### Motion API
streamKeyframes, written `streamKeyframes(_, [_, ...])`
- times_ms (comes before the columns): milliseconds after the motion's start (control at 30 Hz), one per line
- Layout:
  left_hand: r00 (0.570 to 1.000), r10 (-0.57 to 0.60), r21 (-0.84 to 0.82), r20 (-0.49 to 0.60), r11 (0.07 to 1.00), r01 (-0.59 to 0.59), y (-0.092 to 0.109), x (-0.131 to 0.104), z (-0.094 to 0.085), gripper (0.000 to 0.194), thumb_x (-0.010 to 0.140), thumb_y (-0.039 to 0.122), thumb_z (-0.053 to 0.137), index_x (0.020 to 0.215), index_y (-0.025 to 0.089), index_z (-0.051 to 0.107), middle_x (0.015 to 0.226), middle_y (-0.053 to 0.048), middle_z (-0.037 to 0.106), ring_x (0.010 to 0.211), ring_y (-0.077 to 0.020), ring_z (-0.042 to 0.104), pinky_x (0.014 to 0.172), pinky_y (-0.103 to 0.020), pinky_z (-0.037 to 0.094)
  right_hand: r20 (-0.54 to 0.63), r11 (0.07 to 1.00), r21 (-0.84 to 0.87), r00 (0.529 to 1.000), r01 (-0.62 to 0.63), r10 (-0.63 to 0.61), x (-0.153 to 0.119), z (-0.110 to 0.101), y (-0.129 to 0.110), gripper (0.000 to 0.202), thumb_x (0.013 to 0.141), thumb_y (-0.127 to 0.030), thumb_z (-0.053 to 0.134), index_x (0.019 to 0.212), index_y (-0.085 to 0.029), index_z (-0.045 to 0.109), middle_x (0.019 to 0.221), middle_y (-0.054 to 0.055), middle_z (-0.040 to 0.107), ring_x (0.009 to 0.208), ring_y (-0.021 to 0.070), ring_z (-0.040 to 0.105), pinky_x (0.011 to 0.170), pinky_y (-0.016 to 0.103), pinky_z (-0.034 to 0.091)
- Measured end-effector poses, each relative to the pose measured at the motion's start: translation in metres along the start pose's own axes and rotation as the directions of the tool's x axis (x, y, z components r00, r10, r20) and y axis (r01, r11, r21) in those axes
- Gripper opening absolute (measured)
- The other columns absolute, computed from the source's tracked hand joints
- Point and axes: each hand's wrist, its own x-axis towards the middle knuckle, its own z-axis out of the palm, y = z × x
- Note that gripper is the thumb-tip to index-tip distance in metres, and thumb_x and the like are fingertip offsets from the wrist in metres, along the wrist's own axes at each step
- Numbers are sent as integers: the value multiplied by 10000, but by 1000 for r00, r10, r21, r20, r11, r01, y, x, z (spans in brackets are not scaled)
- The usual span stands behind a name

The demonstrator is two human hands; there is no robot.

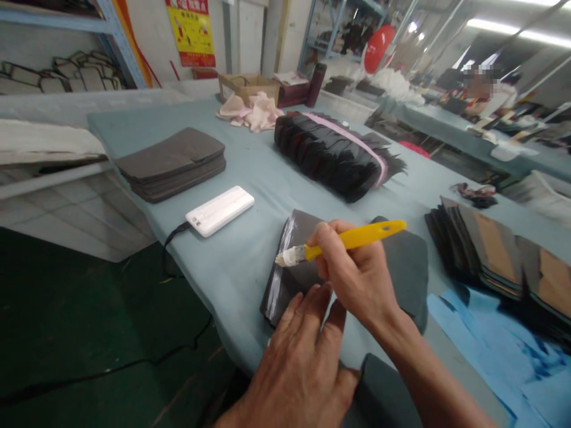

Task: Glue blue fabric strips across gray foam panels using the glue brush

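Note:
My right hand [352, 264] grips a yellow-handled paintbrush [368, 235], its bristles touching a dark grey panel [306, 229] on the table. White wet streaks run along the panel's left edge. Fingers stretched out, my left hand [303, 351] lies flat on the near part of the same panel. Beside it, partly behind my right wrist, is another dark panel [408, 267]. One more dark piece [388, 392] shows at the bottom, partly covered by my forearm.
On the blue-green tablecloth [250, 160] lie a stack of dark panels [178, 163], a white power bank [220, 211] with a black cable, and a bundle of black pieces [330, 154] tied with pink. Rightward are brown-and-black stacks [486, 244] and blue scraps [486, 351]. A person [486, 92] sits far off.

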Motion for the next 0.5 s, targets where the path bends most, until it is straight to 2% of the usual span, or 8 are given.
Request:
streamKeyframes(67, [1000, -1, -2, -7, 1000, 1, 0, 0, 0, 811, 994, 297, 643, 1658, 58, 244, 1647, -284, 480, 1562, -374, 453, 1201, -525, 525, 52, 996, -79, 998, 36, -32, 7, 4, 7, 412, 1020, -520, 544, 760, -214, 634, 504, -55, 506, 452, 101, 465, 458, 240, 346])
streamKeyframes(167, [999, 10, -9, -34, 1000, -11, -2, -1, 1, 695, 1047, 383, 594, 1615, 65, 351, 1632, -259, 514, 1550, -351, 479, 1227, -503, 503, 46, 978, -186, 996, 89, -82, 21, 8, 17, 400, 1027, -495, 509, 760, -219, 622, 513, -57, 515, 471, 104, 476, 494, 253, 356])
streamKeyframes(267, [999, 8, -23, -40, 1000, -8, -5, -1, 3, 673, 1037, 391, 616, 1597, 83, 402, 1648, -236, 503, 1550, -344, 481, 1240, -491, 494, 10, 964, -240, 993, 116, -117, 40, 9, 24, 394, 1019, -485, 510, 739, -225, 606, 512, -54, 515, 482, 114, 482, 521, 271, 360])
streamKeyframes(500, [1000, 3, -59, -17, 998, -4, -8, -1, 9, 766, 1003, 410, 682, 1622, 86, 368, 1681, -235, 451, 1561, -361, 453, 1227, -505, 502, -119, 928, -340, 971, 155, -206, 87, 9, 39, 379, 988, -485, 565, 706, -234, 594, 537, -39, 552, 523, 135, 518, 618, 296, 396])
